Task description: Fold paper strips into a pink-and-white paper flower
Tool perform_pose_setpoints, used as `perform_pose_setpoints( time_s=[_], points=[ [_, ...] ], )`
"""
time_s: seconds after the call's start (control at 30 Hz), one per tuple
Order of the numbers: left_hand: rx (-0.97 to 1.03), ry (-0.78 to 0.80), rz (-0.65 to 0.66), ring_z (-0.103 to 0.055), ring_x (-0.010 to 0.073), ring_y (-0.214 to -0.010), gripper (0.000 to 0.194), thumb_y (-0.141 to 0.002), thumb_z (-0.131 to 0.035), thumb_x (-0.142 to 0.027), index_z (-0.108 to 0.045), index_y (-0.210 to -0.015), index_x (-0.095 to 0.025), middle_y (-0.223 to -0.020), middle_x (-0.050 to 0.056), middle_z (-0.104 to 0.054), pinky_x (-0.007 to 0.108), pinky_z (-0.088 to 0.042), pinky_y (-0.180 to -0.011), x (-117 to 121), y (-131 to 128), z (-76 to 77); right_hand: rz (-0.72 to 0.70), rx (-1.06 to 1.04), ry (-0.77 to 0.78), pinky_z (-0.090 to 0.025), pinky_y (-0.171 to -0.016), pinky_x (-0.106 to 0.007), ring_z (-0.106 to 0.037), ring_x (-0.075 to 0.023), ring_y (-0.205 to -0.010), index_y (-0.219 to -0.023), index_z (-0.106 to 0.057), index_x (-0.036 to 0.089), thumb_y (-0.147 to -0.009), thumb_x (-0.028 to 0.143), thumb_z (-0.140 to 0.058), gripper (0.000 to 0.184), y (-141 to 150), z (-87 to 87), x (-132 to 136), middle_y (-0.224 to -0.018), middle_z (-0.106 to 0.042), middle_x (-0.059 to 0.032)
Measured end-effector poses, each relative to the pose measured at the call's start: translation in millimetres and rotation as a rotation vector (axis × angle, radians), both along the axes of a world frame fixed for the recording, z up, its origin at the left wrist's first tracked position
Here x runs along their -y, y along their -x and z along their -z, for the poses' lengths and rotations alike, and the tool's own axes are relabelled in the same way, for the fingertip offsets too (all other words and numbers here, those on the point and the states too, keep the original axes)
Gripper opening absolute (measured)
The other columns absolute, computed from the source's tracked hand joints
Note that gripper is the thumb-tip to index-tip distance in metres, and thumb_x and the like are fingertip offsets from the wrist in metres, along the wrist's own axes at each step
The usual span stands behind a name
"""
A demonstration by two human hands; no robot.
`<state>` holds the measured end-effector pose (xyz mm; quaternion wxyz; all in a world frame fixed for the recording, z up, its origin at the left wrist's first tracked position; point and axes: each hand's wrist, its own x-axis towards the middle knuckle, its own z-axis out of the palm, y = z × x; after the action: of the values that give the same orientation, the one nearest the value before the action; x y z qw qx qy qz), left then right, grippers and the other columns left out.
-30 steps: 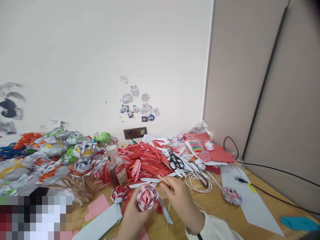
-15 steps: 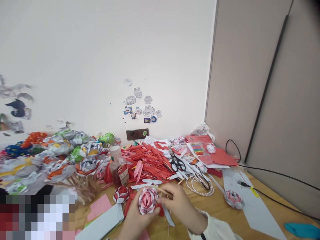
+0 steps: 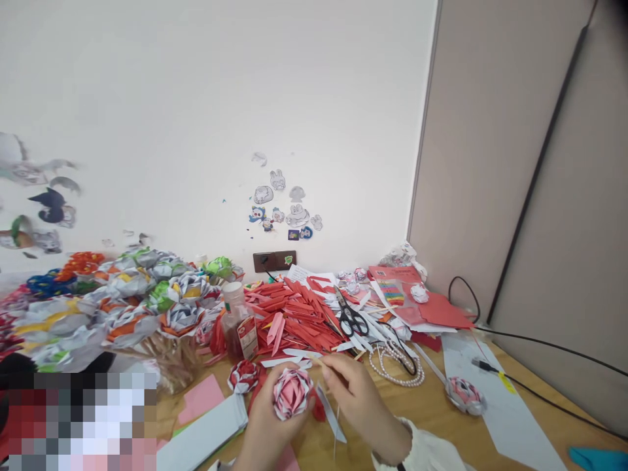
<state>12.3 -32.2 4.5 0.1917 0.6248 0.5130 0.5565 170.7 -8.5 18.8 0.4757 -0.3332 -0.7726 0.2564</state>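
My left hand [image 3: 269, 418] is wrapped around a pink-and-white folded paper flower [image 3: 292, 394], its open petals turned up toward me. Just right of the flower, my right hand [image 3: 354, 396] pinches a thin pale stick [image 3: 316, 360], with only its tip showing past the fingers. A red-and-white paper flower [image 3: 244, 376] lies on the table beyond my left hand. Between my hands, a white paper strip [image 3: 331, 412] lies near a scrap of red paper. A thin white strand hangs or lies below it.
Behind my hands are a heap of red paper strips [image 3: 294, 317], a bottle of dark liquid [image 3: 239, 327], black-handled scissors [image 3: 352, 320] and a pearl string [image 3: 395, 366]. Many paper flowers [image 3: 132, 284] crowd the left. Another pink-grey flower [image 3: 464, 395] lies right, near a black cable [image 3: 544, 405].
My right hand has moved slightly away from the flower, and less of the stick shows. The flower stays in my left hand. The whole view has shifted a little.
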Motion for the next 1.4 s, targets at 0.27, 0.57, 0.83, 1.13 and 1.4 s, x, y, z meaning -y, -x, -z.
perform_pose_setpoints(
  time_s=[0.27,0.57,0.83,1.13,1.4],
  points=[
    [-0.050,0.009,0.030,-0.067,0.0236,-0.080,0.034,-0.059,-0.061,-0.016,-0.057,-0.093,-0.018,-0.089,0.007,-0.071,0.034,-0.055,-0.071,2,-2,5.4,0.116,0.184,-0.229,-0.036,-0.058,-0.025,-0.059,-0.0175,-0.065,-0.092,-0.057,0.019,-0.091,0.022,-0.037,0.020,4,11.7,1,-0.076,-0.065,-0.0032],
    [-0.083,0.009,0.005,-0.067,0.0229,-0.082,0.037,-0.062,-0.061,-0.014,-0.056,-0.098,-0.017,-0.091,0.007,-0.070,0.034,-0.053,-0.074,0,0,14.1,0.051,0.022,-0.008,-0.036,-0.054,-0.020,-0.056,-0.0129,-0.060,-0.075,-0.060,0.019,-0.082,0.020,-0.058,0.007,7,8.9,0,-0.067,-0.062,0.0013],
    [-0.083,-0.007,0.021,-0.067,0.0224,-0.080,0.038,-0.061,-0.059,-0.011,-0.057,-0.097,-0.018,-0.090,0.006,-0.071,0.032,-0.054,-0.071,1,-1,12.5,0.130,0.112,-0.188,-0.037,-0.054,-0.021,-0.060,-0.0139,-0.061,-0.086,-0.058,0.019,-0.089,0.022,-0.048,0.010,7,9.3,1,-0.071,-0.066,0.0002],
    [-0.113,0.023,-0.037,-0.067,0.0261,-0.082,0.039,-0.058,-0.060,-0.015,-0.058,-0.097,-0.016,-0.090,0.010,-0.071,0.040,-0.054,-0.074,1,1,15.2,0.282,0.435,-0.672,-0.030,-0.050,-0.028,-0.053,-0.0162,-0.053,-0.076,-0.053,0.019,-0.098,0.020,-0.026,0.034,6,19.0,-3,-0.063,-0.058,-0.0007],
    [-0.082,0.021,-0.044,-0.067,0.0258,-0.082,0.037,-0.058,-0.061,-0.015,-0.060,-0.095,-0.018,-0.090,0.009,-0.071,0.039,-0.054,-0.074,2,0,11.9,0.242,0.409,-0.500,-0.033,-0.052,-0.026,-0.058,-0.0156,-0.056,-0.078,-0.055,0.020,-0.099,0.027,-0.029,0.034,6,9.2,2,-0.064,-0.061,-0.0015]
  ],
)
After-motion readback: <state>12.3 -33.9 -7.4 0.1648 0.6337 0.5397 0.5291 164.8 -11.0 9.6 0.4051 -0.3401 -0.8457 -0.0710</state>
